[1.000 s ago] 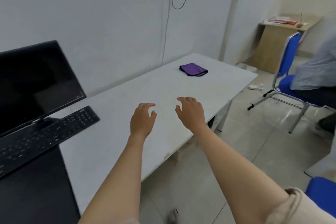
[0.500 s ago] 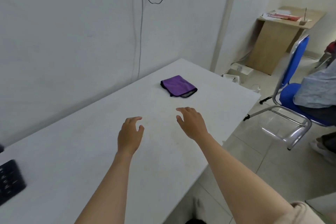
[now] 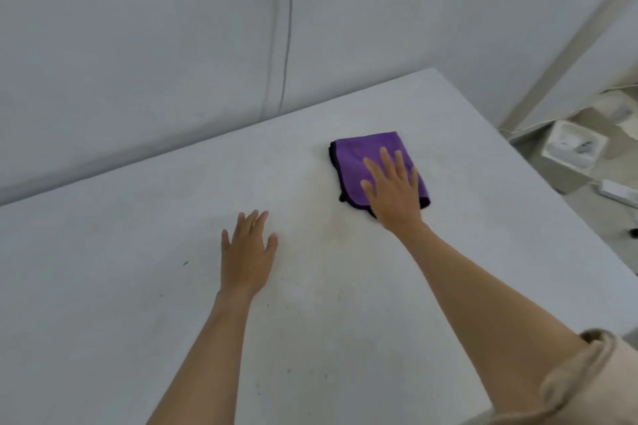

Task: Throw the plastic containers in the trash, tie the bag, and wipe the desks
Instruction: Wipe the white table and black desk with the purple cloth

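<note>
Now the right hand point(image 3: 393, 190) lies flat on a folded purple cloth point(image 3: 355, 166) with a dark edge, fingers spread and straight, palm pressed down on the near right part of it; the grip is fully open and closes on nothing. That cloth rests on the white bench point(image 3: 138, 286), toward its far right part, near the wall. Meanwhile the left hand point(image 3: 247, 252) is stretched out over the bare bench top, nearer the camera and well apart from the cloth, its fingers extended and slightly splayed, its grip likewise open and empty; whether the palm touches the surface I cannot tell. Faint yellowish stains point(image 3: 340, 228) mark the bench between the two hands. A beige sleeve point(image 3: 587, 383) shows at the right arm.
</note>
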